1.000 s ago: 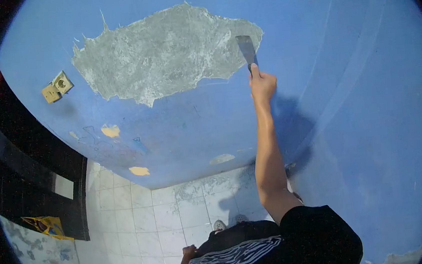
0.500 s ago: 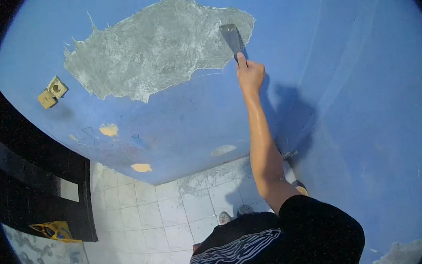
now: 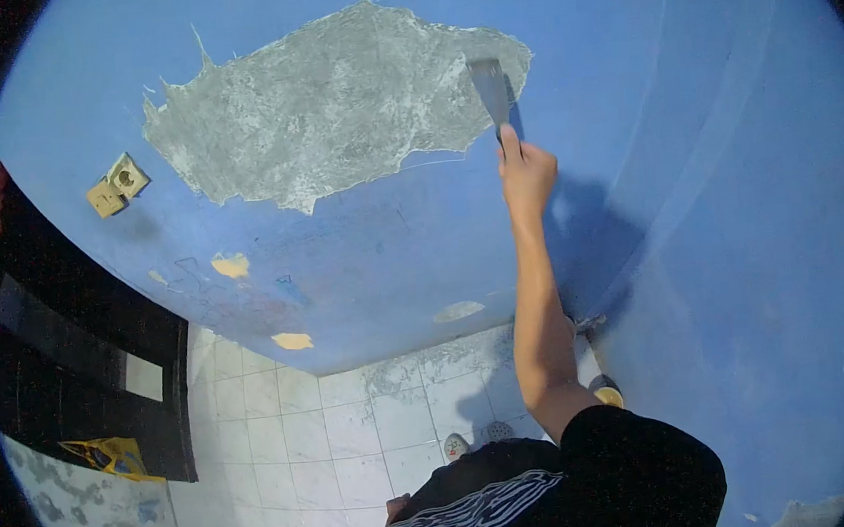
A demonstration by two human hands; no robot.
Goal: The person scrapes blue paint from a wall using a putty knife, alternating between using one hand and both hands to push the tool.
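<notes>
Clamping fingers round the scraper (image 3: pixel 490 89), the right hand (image 3: pixel 529 176) is holding it over the grey patch (image 3: pixel 318 107); for the left hand (image 3: pixel 397 507), I can't tell.

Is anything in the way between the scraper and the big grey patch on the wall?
No, nothing I can see is in the way. The right hand holds the scraper, and its blade is already over the patch's right end. The wall socket is off to the left.
</notes>
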